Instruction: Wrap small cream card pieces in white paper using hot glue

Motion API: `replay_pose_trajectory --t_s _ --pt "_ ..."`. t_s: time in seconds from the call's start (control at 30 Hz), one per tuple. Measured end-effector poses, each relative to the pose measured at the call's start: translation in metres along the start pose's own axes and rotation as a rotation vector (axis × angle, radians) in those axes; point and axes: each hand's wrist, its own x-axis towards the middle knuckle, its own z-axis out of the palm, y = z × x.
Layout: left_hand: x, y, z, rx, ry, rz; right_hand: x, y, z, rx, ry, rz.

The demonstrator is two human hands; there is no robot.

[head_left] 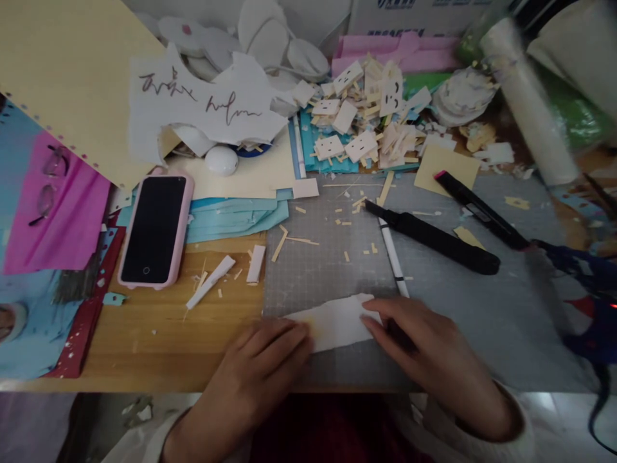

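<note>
A white strip of paper (340, 323) with uneven edges lies between my hands at the front edge of the grey cutting mat. My left hand (265, 360) is closed over the strip's left end, its fingers pressed together and slightly blurred. The right end is pinched between thumb and forefinger of my right hand (419, 337). Beyond my right hand lie a white pen (393, 257) with black bands and a black marker-like tool (434, 239). Yellowish paper slivers (301, 240) are scattered on the cutting mat (328, 273).
A phone (154, 231) in a pink case lies at left, near folded white paper strips (211, 281). Behind the mat is a pile of small paper pieces with drawn faces (361, 146). A black marker (482, 209) rests on a yellow sticky note (429, 168). Dark blue tool at far right.
</note>
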Motion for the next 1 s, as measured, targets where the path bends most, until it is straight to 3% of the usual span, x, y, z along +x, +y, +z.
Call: replay_pose_trajectory --t_s 0.23,0.33,0.47,0.63,0.87,1.0 --pt "-0.011 -0.008 0.002 0.007 -0.087 0.055 0.002 0.002 -0.008 -0.128 0.055 -0.058" --pt "-0.011 -0.009 0.002 0.018 -0.097 0.063 0.003 0.011 -0.023 -0.269 0.231 -0.053" --pt "-0.013 -0.009 0.003 0.04 -0.064 0.091 0.008 0.036 -0.043 -0.486 0.439 0.077" --pt "-0.014 -0.009 0.0 0.063 -0.058 0.086 0.02 0.066 -0.052 -0.617 0.349 0.078" --pt "-0.012 -0.007 -0.005 0.116 -0.023 0.016 0.037 0.073 -0.053 -0.73 0.138 0.081" --pt "-0.015 -0.002 0.001 0.115 0.034 -0.046 0.037 0.072 -0.059 -0.686 0.235 0.076"
